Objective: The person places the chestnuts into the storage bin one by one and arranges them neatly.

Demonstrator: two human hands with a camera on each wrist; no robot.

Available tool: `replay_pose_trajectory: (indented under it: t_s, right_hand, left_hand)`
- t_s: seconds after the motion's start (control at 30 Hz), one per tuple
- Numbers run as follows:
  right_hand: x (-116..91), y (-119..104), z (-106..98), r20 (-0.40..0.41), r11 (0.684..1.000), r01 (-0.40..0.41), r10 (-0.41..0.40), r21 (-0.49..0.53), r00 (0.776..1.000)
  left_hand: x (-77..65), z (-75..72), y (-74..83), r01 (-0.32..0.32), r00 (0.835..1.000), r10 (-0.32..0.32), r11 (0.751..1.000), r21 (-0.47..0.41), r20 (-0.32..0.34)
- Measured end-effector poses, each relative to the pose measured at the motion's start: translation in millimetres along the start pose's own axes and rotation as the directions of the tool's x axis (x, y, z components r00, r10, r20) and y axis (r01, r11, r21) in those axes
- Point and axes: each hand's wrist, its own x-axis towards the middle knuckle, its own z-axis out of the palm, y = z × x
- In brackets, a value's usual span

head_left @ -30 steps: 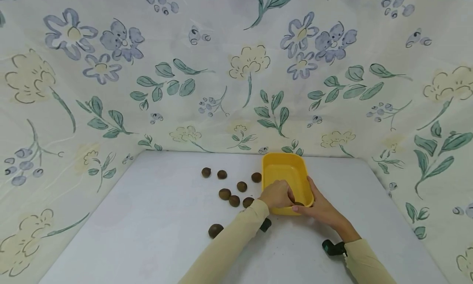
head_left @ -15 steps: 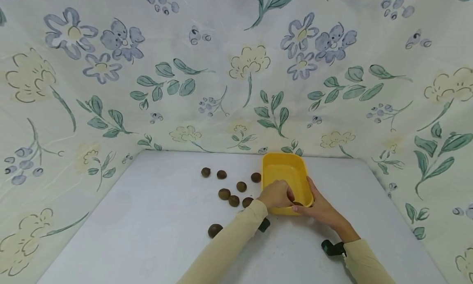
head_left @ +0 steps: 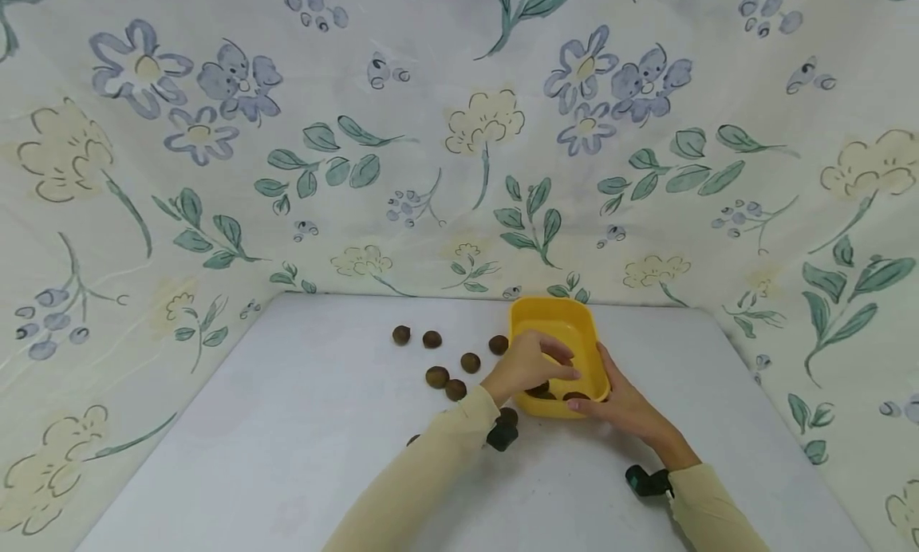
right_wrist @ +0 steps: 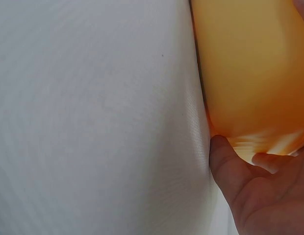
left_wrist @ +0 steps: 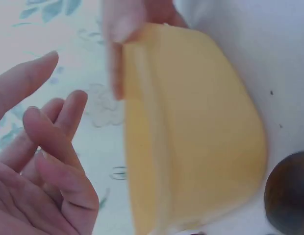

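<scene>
Brown balls [head_left: 538,390] lie inside the yellow box [head_left: 553,409] and on the table [head_left: 316,456] left of it; the left hand [head_left: 530,364] is over the box, fingers loose and empty, while the right hand [head_left: 627,404] grasps its near corner, preferably firmly, so no brush shifts it

The white tabletop [head_left: 323,424] carries a yellow container [head_left: 549,408], set right of centre towards the far edge. Brown balls lie loose to its left: a pair, the left ball [head_left: 401,335] and its neighbour [head_left: 431,339], near the far edge; one ball [head_left: 498,345] just beside the container; a single ball [head_left: 470,362] between; and two close together, the upper [head_left: 437,377] and the lower [head_left: 455,389]. Nearer the front is a partly covered ball [head_left: 507,417]. A brown sliver [head_left: 412,439] past the sleeve [head_left: 412,484] is probably another. Tiny dark specks [left_wrist: 271,92] dot the surface.
</scene>
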Motion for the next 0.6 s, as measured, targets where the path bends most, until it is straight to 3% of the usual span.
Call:
replay_pose_trajectory:
  t_s: [0.23, 0.4, 0.6]
  right_hand:
    - [1.1, 0.4, 0.3, -0.008, 0.999, -0.032, 0.032, -0.027, 0.999]
    - [1.1, -0.6, 0.6, -0.014, 0.998, -0.055, 0.055, -0.039, 0.998]
    - [-0.6, -3.8, -0.6, -0.013, 0.997, -0.065, 0.064, -0.040, 0.998]
  left_hand:
    - [-24.4, -36.1, -3.5, -0.014, 0.999, 0.011, 0.998, -0.063, -0.044]
    - [-40.4, -68.5, -16.4, -0.031, 0.992, 0.021, 0.997, -0.075, -0.127]
    - [-60.2, -100.4, -34.9, 0.003, 0.980, -0.016, 0.998, -0.065, -0.201]
